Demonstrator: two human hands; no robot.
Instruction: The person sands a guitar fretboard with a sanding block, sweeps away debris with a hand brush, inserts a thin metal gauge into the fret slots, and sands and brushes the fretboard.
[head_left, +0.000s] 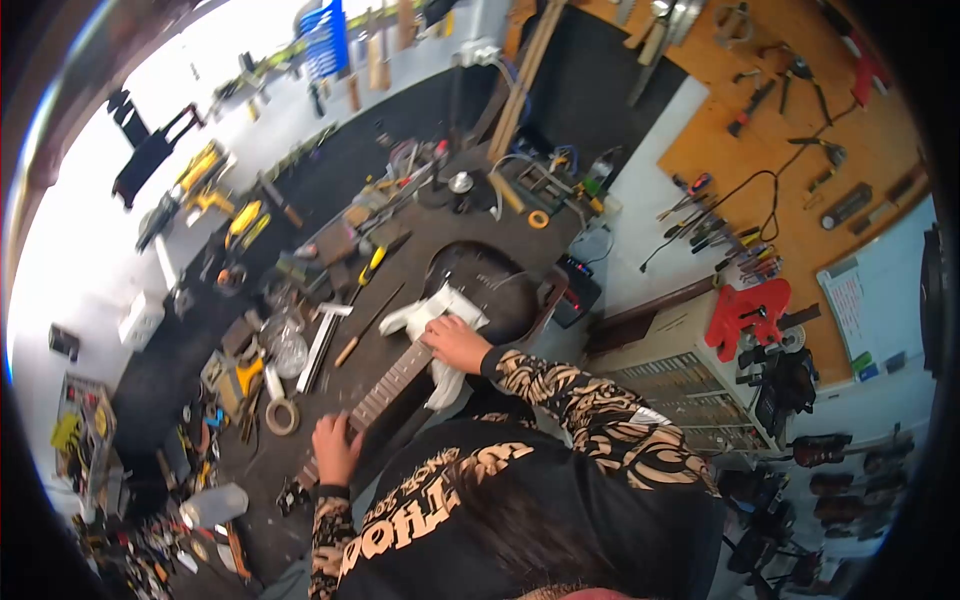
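While gripping guitar (pixel 480 290): both hands (pixel 455 342).

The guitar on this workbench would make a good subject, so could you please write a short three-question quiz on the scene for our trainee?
1. True or false: the right hand presses a white cloth on the guitar.
2. Which part of the guitar does the left hand grip? A) the body B) the neck C) a strap
3. Fill in: a roll of tape lies on the bench to the ____ of the neck in the picture.

Key: 1 true; 2 B; 3 left.
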